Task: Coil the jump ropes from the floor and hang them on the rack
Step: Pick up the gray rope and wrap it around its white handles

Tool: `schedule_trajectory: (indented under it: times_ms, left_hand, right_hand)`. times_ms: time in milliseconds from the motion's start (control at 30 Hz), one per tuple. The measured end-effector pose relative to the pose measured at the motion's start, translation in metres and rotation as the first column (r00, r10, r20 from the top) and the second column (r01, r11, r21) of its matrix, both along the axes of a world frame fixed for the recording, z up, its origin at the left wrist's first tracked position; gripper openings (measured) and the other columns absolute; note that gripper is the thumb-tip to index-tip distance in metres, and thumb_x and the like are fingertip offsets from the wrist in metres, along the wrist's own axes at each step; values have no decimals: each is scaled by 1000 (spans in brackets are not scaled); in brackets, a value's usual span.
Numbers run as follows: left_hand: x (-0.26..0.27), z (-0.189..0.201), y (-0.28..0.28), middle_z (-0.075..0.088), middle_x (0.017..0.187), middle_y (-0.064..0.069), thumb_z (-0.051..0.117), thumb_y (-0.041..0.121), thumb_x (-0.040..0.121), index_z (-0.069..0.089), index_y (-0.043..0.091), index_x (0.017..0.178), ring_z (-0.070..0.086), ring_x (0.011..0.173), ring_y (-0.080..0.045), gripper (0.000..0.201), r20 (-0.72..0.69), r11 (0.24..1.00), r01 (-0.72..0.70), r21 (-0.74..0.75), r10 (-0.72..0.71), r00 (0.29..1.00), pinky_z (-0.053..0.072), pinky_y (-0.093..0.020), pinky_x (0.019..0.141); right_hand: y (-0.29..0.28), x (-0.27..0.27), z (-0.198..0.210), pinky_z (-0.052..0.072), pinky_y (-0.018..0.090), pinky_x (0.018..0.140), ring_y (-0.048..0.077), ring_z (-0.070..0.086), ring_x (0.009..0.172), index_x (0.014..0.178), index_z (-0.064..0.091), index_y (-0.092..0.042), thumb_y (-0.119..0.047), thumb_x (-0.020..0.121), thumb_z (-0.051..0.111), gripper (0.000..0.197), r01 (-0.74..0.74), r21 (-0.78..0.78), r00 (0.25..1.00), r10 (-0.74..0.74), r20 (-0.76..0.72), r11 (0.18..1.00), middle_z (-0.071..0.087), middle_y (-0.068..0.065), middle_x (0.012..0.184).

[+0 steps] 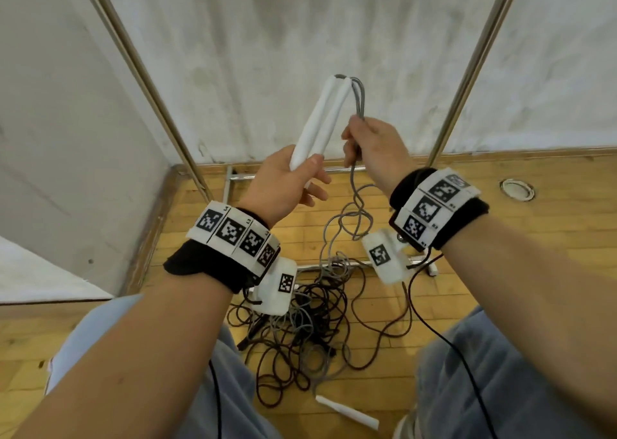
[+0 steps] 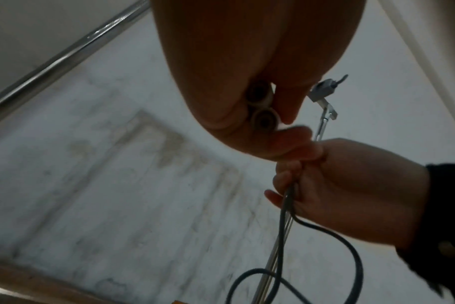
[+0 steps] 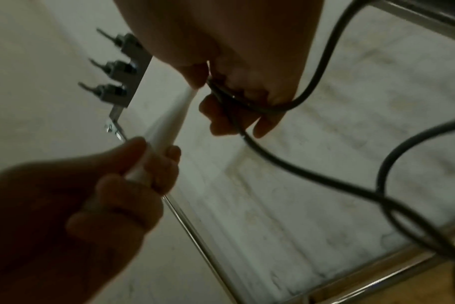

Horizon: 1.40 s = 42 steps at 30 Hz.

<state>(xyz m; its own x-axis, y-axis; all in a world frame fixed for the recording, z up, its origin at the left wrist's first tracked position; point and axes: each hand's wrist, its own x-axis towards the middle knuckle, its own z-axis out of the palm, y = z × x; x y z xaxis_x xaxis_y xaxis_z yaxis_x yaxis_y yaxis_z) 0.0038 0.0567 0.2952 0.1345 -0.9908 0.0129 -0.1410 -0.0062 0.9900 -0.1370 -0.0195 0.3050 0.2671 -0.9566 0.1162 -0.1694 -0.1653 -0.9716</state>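
My left hand (image 1: 283, 185) grips both white handles (image 1: 320, 121); my right hand (image 1: 374, 151) pinches the grey rope (image 1: 359, 201). Coiling is barely begun. At six o'clock, tangled ropes (image 1: 300, 332) remain on the floor (image 1: 500, 255); nothing seems hung.

Two white handles (image 1: 319, 123) stand side by side, tilted; their grey rope (image 1: 359, 185) hangs to tangled ropes (image 1: 300, 322) on the floor.

head view is reading bright and even, rack poles (image 1: 140, 71) bowing at the edges; both wrist views are running dim and grainy, hands backlit by the pale wall (image 2: 117, 164), motion blur smearing the near cord (image 3: 312, 174)
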Motion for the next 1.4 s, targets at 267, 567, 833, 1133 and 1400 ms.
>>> schedule_trajectory:
  times_ms: [267, 567, 833, 1133, 1400]
  left_hand:
    - [13, -6, -17, 69, 91, -8, 53, 13, 96, 46, 13, 122, 68, 67, -16, 27, 128, 960, 77, 270, -115, 985, 58, -28, 57]
    - [13, -9, -19, 68, 82, -5, 57, 32, 95, 57, 14, 106, 68, 60, -11, 21, 189, 966, -42, 253, -7, 982, 55, -25, 50]
    - [19, -7, -10, 56, 73, 0, 46, 28, 100, 54, 15, 105, 53, 54, -9, 16, 113, 984, 29, 173, -49, 992, 45, -21, 46]
    - [12, -1, -15, 51, 63, 4, 60, 23, 93, 57, 15, 88, 47, 50, -7, 10, -166, 973, -225, 55, 231, 959, 41, -20, 43]
    - [0, -10, -22, 62, 75, -2, 53, 24, 98, 54, 16, 94, 65, 61, -12, 9, -261, 935, -341, 100, 355, 898, 55, -26, 56]
  right_hand:
    - [-9, 4, -14, 28, 27, 47, 14, 32, 45, 71, 58, -16, -15, 95, 45, 28, 4, -47, 995, -9, -99, 999, 38, -6, 48]
    - [-8, 2, -18, 33, 29, 53, 14, 36, 48, 71, 62, -21, -30, 97, 45, 32, 34, -44, 989, -41, -145, 998, 40, -4, 51]
    - [-13, -14, -22, 44, 24, 59, 11, 49, 53, 76, 61, -20, -29, 98, 43, 30, 8, -9, 974, -10, -224, 1000, 51, -1, 58]
    - [4, -4, -27, 51, 44, 76, 28, 61, 72, 77, 56, -18, -17, 95, 51, 18, -242, 124, 912, 269, -309, 962, 60, 0, 62]
    - [25, 11, -38, 40, 13, 49, 4, 49, 43, 74, 49, -13, -11, 96, 48, 21, -295, 66, 922, 302, -241, 953, 54, 1, 58]
